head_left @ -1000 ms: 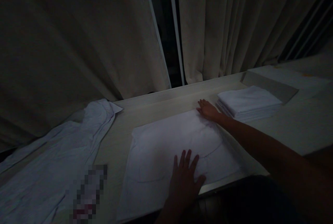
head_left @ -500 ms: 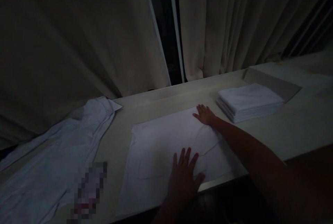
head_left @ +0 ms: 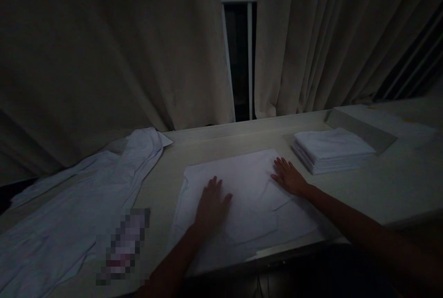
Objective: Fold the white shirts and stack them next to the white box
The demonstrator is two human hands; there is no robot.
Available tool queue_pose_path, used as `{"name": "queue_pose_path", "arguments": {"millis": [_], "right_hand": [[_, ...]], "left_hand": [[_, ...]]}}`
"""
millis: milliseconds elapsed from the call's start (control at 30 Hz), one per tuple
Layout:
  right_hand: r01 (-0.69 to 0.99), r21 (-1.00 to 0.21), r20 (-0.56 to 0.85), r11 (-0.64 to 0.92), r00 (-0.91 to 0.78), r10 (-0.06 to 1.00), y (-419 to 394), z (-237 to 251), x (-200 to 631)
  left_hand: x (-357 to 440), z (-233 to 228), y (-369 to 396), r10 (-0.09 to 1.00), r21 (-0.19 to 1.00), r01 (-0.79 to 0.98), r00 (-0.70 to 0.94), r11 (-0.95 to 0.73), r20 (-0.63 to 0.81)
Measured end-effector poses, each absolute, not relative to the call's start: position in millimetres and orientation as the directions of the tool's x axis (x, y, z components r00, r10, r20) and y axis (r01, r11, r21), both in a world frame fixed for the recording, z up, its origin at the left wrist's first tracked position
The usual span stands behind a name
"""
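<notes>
Beige curtains (head_left: 104,58) hang behind a pale table (head_left: 398,182), the landmark for all positions. A crumpled white shirt (head_left: 69,210) covers the table's left end; a white folded garment (head_left: 242,196) lies flat at its near middle edge; a stack of folded cloths (head_left: 332,150) sits toward its right, clear of the garment. Both hands rest flat on the garment, fingers spread, gripping nothing: left hand (head_left: 211,203) on its left half, right hand (head_left: 289,178) at its right edge. Smoothing likely works best with even pressure stroked outward, pinning the folds. Compared with 1 s earlier, the left hand has shifted leftward and farther from the near edge.
</notes>
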State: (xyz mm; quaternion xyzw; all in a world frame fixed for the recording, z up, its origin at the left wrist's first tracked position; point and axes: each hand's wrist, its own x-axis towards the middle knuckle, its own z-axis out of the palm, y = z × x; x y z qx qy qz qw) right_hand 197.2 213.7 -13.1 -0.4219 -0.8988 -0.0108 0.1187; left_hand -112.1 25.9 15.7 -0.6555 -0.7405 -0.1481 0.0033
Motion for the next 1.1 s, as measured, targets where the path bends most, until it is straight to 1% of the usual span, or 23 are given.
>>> {"name": "queue_pose_path", "arguments": {"millis": [33, 133, 200, 267, 400, 633, 767, 867, 967, 1033, 1100], "right_hand": [[0.779, -0.094, 0.201, 0.62, -0.595, 0.778, 214.1, -14.3, 198.6], [0.819, -0.115, 0.142, 0.562, -0.546, 0.826, 229.3, -11.0, 189.4], [0.833, -0.116, 0.119, 0.542, -0.53, 0.84, 248.2, -5.4, 176.0], [0.844, -0.11, 0.098, 0.526, -0.517, 0.85, 269.1, -1.1, 162.1], [0.865, -0.1, 0.057, 0.491, -0.488, 0.871, 296.8, -7.5, 145.6], [0.858, -0.122, 0.104, 0.499, -0.488, 0.866, 295.0, -33.9, 151.4], [0.863, -0.103, 0.087, 0.494, -0.487, 0.869, 294.7, -29.1, 149.9], [0.874, -0.085, 0.083, 0.478, -0.472, 0.878, 288.8, -14.9, 146.8], [0.843, -0.08, 0.135, 0.533, -0.52, 0.843, 264.6, 7.4, 150.4], [0.783, -0.071, 0.184, 0.618, -0.599, 0.78, 233.6, 23.1, 159.2], [0.695, -0.063, 0.208, 0.716, -0.692, 0.691, 192.0, 35.7, 171.9]], "left_hand": [[-132.8, 14.0, 35.8, 0.971, 0.171, 0.972, -0.186, 0.159, 0.15], [-185.8, 2.3, 62.5, 0.952, 0.032, 0.959, -0.284, 0.282, 0.111], [-211.2, -7.2, 77.2, 0.956, -0.028, 0.959, -0.277, 0.281, 0.1], [-230.0, -14.9, 89.8, 0.956, -0.051, 0.958, -0.276, 0.281, 0.096], [-256.8, -21.9, 108.8, 0.964, -0.058, 0.963, -0.257, 0.262, 0.07], [-275.9, -30.8, 116.5, 0.961, -0.013, 0.966, -0.255, 0.258, 0.109], [-274.5, -32.5, 116.8, 0.952, 0.008, 0.957, -0.288, 0.289, 0.104], [-271.6, -22.3, 113.4, 0.945, 0.036, 0.949, -0.316, 0.314, 0.087], [-261.3, -0.5, 94.5, 0.954, 0.038, 0.965, -0.261, 0.258, 0.15], [-244.6, 15.7, 66.9, 0.962, 0.016, 0.99, -0.141, 0.141, 0.233], [-218.1, 27.9, 27.6, 0.964, -0.008, 1.0, 0.022, -0.021, 0.264]]}}
